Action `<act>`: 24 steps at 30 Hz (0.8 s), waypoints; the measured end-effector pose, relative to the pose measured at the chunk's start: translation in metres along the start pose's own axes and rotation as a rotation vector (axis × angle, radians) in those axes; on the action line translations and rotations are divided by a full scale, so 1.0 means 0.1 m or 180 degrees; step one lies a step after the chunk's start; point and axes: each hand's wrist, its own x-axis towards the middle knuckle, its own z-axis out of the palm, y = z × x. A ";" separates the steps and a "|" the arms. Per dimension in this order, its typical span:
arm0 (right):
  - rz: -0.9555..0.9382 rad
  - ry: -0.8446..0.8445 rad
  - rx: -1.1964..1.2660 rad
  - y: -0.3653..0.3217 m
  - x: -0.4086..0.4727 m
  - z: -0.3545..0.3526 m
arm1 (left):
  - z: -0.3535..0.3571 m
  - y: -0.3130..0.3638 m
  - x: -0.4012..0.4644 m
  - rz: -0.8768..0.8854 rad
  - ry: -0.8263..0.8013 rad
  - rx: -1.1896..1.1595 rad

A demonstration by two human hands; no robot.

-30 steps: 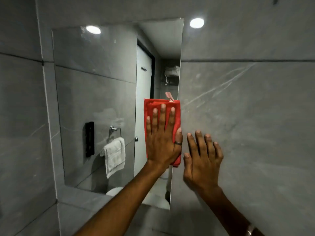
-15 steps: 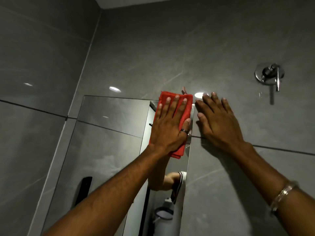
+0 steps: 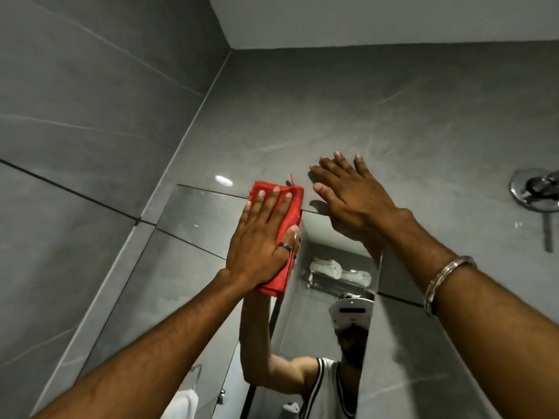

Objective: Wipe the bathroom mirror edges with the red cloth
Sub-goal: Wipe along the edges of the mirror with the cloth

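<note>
The folded red cloth (image 3: 291, 204) lies flat against the top edge of the mirror (image 3: 193, 252), toward its right end. My left hand (image 3: 260, 240) presses on the cloth with fingers spread flat; a ring sits on one finger. My right hand (image 3: 354, 195) rests flat and spread on the grey wall tile at the mirror's top right corner, holding nothing. A metal bangle (image 3: 444, 279) circles my right wrist. The mirror reflects my raised arm, a headset and a shelf with towels.
Grey tiled walls (image 3: 90, 116) meet in a corner at upper left below the white ceiling (image 3: 393, 19). A chrome shower valve (image 3: 535, 189) is mounted on the wall at far right. A white towel (image 3: 184, 403) shows reflected at the mirror's lower part.
The view has tilted upward. My left hand has carried the cloth up the right edge to the top edge and leftward. My right hand moved up beside it along the wall.
</note>
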 end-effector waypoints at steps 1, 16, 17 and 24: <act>-0.0068 0.0016 -0.0052 -0.08 0.10 0.05 | -0.02 -0.15 -0.01 -0.0055 0.0005 0.0057; -0.0558 0.0259 -0.0688 -1.10 1.34 0.73 | -0.31 -1.58 0.03 -0.0206 -0.0036 0.0035; -0.0523 0.0269 -0.0761 -1.10 1.38 0.73 | -0.34 -1.62 0.04 -0.0200 -0.0029 -0.0008; -0.0490 0.0329 -0.0716 -1.12 1.44 0.78 | -0.45 -1.91 0.02 -0.0329 -0.0010 -0.0144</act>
